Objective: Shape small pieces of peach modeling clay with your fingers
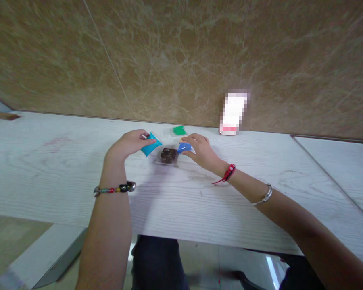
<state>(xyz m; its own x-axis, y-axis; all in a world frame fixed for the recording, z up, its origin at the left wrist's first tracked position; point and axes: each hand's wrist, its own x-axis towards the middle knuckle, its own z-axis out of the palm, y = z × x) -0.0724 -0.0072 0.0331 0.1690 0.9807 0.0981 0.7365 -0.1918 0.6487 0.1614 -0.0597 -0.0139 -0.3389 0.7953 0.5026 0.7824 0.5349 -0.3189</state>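
My left hand [135,141] pinches a small light-blue packet [150,146] between thumb and fingers, just above the white tabletop. A darker blue packet [184,147] is gripped in my right hand [199,150], its fingers partly covering it. Between the two hands lies a dark brown lump in clear wrapping [168,155]. Behind it, close to the wall, rests a small green packet [179,130] in clear plastic. What fills the packets I cannot make out.
A phone [234,112], its screen blurred out, leans against the brown marbled wall [169,60]. The white wooden table [63,173] has a seam on the right. A brown strip [3,115] lies at the far left.
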